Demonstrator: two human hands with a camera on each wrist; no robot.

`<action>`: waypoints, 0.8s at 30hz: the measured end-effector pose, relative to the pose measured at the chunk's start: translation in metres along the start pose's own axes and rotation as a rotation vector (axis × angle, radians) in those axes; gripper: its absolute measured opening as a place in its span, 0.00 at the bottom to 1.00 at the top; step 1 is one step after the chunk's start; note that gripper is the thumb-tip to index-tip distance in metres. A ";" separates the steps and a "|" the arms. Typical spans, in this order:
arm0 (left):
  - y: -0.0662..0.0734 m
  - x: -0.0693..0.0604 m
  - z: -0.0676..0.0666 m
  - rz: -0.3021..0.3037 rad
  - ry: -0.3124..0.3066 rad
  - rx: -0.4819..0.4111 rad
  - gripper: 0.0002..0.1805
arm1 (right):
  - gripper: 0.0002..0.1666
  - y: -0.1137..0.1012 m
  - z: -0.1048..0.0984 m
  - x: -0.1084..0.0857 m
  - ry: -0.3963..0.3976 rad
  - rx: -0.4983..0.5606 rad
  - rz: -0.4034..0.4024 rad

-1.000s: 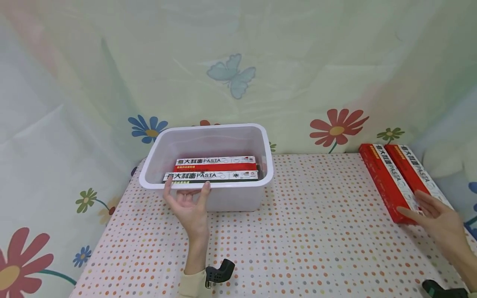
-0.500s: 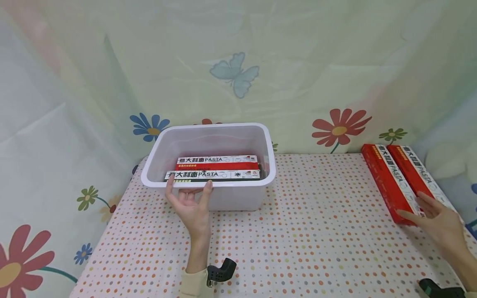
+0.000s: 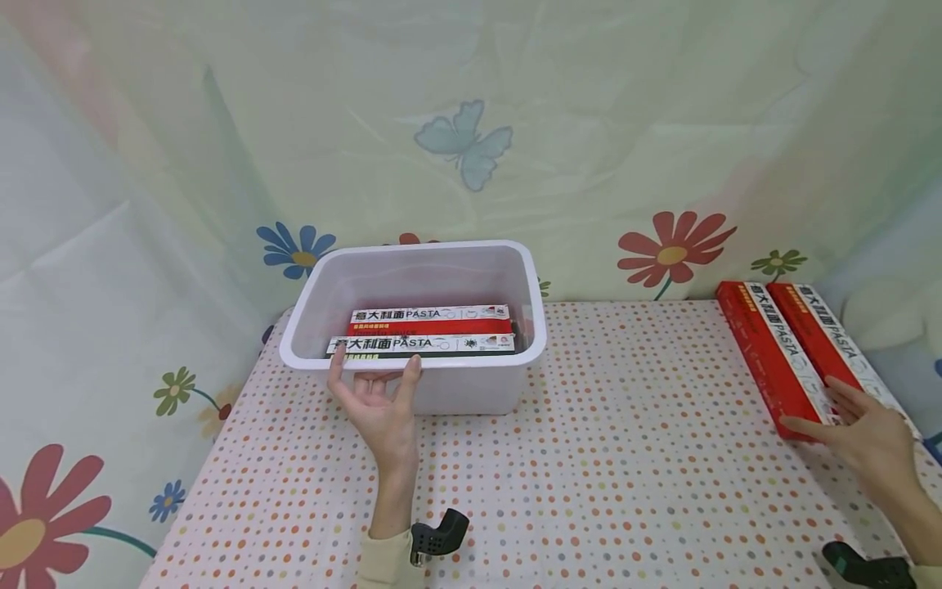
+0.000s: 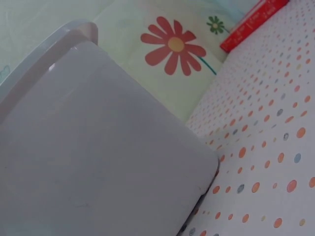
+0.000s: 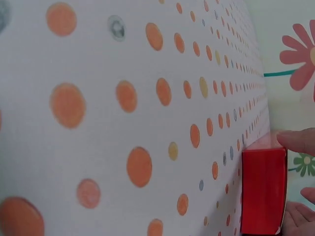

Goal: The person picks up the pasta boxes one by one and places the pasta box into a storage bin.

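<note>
My left hand point(image 3: 383, 421) holds the front rim of a white plastic tub point(image 3: 464, 393), fingers curled at the lip. Two pasta boxes lie inside it: a red-and-white one point(image 3: 427, 329) behind, and one with a white and dark face point(image 3: 449, 343) in front. On the right, my right hand point(image 3: 868, 433) grips the near end of a red pasta box point(image 3: 765, 356), thumb on its left side and fingers across its right. Another red pasta box point(image 3: 817, 327) lies alongside. In the right wrist view, the gripped box's red end point(image 5: 264, 191) shows between thumb and fingers.
A dotted cloth point(image 3: 625, 425) covers the table. Behind it hangs a flower-printed curtain point(image 3: 574, 180), close to the tub's back and the far ends of the boxes. The tub's outer wall point(image 4: 108, 137) fills much of the left wrist view.
The head view shifts slightly. Both hands keep nearly the same places, the left at the tub's rim and the right at the near end of the red pasta box.
</note>
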State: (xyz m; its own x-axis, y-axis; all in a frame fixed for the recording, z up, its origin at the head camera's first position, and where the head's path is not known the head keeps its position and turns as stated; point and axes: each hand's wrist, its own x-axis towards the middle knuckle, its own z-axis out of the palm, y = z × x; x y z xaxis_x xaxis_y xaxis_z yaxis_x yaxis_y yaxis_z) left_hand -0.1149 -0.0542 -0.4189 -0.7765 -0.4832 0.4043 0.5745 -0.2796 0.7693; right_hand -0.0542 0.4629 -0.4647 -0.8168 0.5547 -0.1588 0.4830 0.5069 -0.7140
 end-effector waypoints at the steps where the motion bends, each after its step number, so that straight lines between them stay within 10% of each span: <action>1: 0.000 0.000 0.000 0.000 0.000 0.001 0.53 | 0.56 0.002 0.000 0.000 -0.007 -0.005 0.006; 24: -0.002 0.001 -0.001 0.021 -0.007 0.008 0.53 | 0.63 0.007 0.037 0.004 0.107 -0.026 0.088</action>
State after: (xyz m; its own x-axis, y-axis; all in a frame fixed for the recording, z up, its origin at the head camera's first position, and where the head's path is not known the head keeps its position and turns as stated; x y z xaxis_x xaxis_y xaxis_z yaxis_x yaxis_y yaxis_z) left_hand -0.1163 -0.0544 -0.4205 -0.7660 -0.4828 0.4245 0.5890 -0.2624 0.7644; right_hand -0.0660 0.4440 -0.4954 -0.7330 0.6644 -0.1456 0.5608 0.4693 -0.6821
